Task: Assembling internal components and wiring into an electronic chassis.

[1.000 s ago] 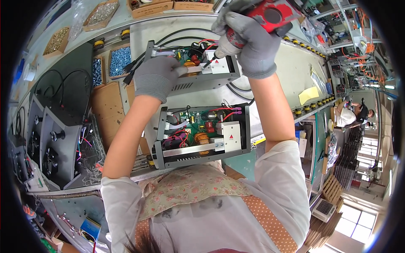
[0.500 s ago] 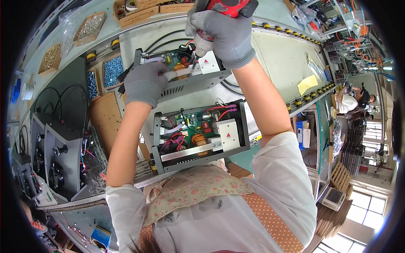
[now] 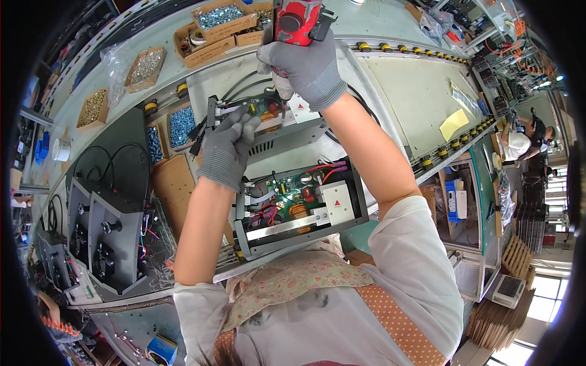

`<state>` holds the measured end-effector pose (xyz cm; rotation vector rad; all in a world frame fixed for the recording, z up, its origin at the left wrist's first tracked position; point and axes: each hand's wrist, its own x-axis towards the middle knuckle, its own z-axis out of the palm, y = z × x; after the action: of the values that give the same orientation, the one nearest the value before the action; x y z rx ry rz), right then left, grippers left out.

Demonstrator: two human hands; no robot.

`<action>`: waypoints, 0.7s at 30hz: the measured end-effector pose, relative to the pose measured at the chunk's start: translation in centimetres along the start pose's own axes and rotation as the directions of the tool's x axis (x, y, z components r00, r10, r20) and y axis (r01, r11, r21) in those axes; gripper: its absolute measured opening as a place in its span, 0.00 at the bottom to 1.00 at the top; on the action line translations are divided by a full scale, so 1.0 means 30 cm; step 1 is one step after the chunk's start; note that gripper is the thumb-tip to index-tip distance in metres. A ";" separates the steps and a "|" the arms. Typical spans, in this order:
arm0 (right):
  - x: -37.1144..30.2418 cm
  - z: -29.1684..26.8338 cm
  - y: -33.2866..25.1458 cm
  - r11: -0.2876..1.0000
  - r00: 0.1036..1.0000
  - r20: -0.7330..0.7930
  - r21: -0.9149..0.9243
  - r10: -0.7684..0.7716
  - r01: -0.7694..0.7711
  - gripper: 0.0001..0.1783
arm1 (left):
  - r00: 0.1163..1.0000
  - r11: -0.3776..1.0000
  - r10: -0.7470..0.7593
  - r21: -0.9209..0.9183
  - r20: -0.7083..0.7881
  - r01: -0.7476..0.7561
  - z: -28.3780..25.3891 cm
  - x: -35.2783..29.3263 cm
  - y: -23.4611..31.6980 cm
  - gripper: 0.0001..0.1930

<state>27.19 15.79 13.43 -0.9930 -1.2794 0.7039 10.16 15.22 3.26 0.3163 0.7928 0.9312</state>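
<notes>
My right hand (image 3: 308,68) in a grey glove grips a red and black power screwdriver (image 3: 299,23). Its nose points down over the far metal housing (image 3: 285,138), beside a white plate inside it; the bit's tip is hard to make out. At that housing's left part is my gloved left hand (image 3: 226,149), its fingers drawn together over the near edge. Whatever they pinch, if anything, is hidden. Nearer my body stands a second open black housing (image 3: 287,239), with a green circuit board (image 3: 284,198), copper coil, coloured wires and a white plate (image 3: 337,201) showing.
Blue screws (image 3: 182,127) fill a box left of the far housing. More cardboard boxes (image 3: 210,56) of small parts stand behind. Grey panels with fitted parts (image 3: 116,213) occupy the left. A roller rail (image 3: 415,53) and yellow paper (image 3: 453,125) lie right; a person (image 3: 519,143) is beyond.
The whole view has shifted, moving the bench right and down in the picture. My left fingers have drawn up and curled. The screwdriver has tilted and moved left relative to the far housing.
</notes>
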 end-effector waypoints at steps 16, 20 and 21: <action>-0.032 -0.001 -0.198 0.974 0.998 -0.035 0.217 -0.061 0.067 0.04 | 0.978 0.988 -0.048 0.155 0.201 0.017 -0.065 -0.108 -0.013 0.20; -0.081 -0.016 -0.194 0.899 0.930 0.071 0.293 -0.360 0.325 0.13 | 0.978 0.992 -0.115 0.064 0.175 0.105 -0.109 -0.092 -0.021 0.21; -0.115 -0.019 -0.196 0.911 0.946 0.014 0.276 -0.324 0.308 0.16 | 0.963 0.989 -0.146 0.007 0.225 0.148 -0.125 -0.088 -0.028 0.22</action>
<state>26.55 10.10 17.17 -0.5282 -1.3167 0.6367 7.02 12.26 1.47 0.3432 0.5944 0.7439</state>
